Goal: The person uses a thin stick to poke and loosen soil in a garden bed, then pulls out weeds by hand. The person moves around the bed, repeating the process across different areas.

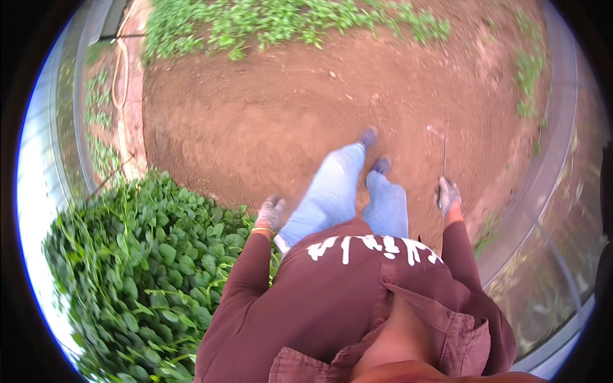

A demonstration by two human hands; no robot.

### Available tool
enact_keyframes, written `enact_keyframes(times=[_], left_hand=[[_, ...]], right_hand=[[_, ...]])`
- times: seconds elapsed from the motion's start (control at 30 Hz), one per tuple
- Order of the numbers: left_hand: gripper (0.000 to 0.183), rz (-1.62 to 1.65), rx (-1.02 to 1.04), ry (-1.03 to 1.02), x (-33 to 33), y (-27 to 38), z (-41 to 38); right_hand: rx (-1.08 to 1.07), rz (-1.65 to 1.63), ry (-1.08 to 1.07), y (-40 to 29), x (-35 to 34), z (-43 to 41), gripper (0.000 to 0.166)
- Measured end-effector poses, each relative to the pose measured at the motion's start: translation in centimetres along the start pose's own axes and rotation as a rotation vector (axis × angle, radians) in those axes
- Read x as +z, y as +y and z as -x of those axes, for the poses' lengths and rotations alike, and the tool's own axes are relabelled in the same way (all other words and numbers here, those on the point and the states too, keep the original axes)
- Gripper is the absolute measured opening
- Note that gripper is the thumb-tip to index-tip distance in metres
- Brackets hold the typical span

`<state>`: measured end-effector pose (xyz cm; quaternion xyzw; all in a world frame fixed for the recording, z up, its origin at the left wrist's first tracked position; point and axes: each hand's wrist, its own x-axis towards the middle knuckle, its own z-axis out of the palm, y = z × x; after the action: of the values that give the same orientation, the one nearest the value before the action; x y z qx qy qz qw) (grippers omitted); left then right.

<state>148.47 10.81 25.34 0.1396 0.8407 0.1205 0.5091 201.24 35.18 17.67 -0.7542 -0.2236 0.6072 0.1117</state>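
Note:
My right hand (pixel 448 195), in a soiled light work glove, grips a thin hand tool (pixel 444 155) held out over the soil. Its slim metal shaft ends in a small bent, hoe-like head, blurred against the ground. On the other side, my left hand (pixel 272 212) hangs beside my thigh in a similar glove, fingers loosely extended and nothing visible in it. It is nearest to the edge of a dense, broad-leaved green plant bed (pixel 167 258). Under me lies bare reddish-brown soil (pixel 230 129), where my dark shoes (pixel 368 137) are set one ahead of the other.
Low leafy plants (pixel 287 21) cover the far edge of the soil. Along the left runs a pale reddish path (pixel 136 95) with a looped yellowish hose (pixel 119 76) on it. A translucent sheet wall (pixel 555 143) curves around the right side, with weeds (pixel 527 72) near its base.

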Motion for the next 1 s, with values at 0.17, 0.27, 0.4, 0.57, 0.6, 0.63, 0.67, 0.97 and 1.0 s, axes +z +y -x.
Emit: enact_keyframes(times=[0.17, 0.27, 0.4, 0.57, 0.6, 0.63, 0.67, 0.97, 1.0], left_hand=[[0.037, 0.040, 0.176, 0.090, -5.9, 1.8, -5.5], [0.038, -0.104, 0.276, -0.047, -5.8, 10.5, -10.6], [0.036, -0.006, 0.302, -0.257, -5.8, 13.8, -17.7], [0.033, -0.080, 0.340, -0.374, -1.8, 14.1, -27.2], [0.033, -0.069, 0.327, -0.392, -1.3, 12.8, -28.5], [0.032, -0.055, 0.316, -0.413, -0.2, 12.1, -29.7], [0.032, -0.016, 0.281, -0.431, 0.9, 11.4, -30.9], [0.032, 0.115, 0.367, -0.332, 9.1, 11.7, -43.3], [0.032, 0.165, 0.395, -0.315, 10.8, 12.4, -44.0]], right_hand=[[0.097, -0.156, 0.144, 3.5, 4.9, 0.4, 0.045], [-0.104, 0.030, 0.357, 10.0, 5.4, -3.9, 0.040], [-0.167, 0.170, 0.519, 7.2, 14.8, -1.7, 0.022], [0.135, -0.102, 0.465, 4.6, 24.5, -6.0, 0.026], [0.054, -0.051, 0.509, 5.2, 26.4, -8.3, 0.027], [-0.029, 0.003, 0.556, 6.1, 27.8, -11.1, 0.028], [-0.110, 0.062, 0.597, 7.0, 28.6, -13.9, 0.029], [-0.228, 0.527, 0.741, 7.3, 35.2, -35.3, 0.032], [-0.211, 0.455, 0.739, 7.7, 35.5, -35.6, 0.033]])
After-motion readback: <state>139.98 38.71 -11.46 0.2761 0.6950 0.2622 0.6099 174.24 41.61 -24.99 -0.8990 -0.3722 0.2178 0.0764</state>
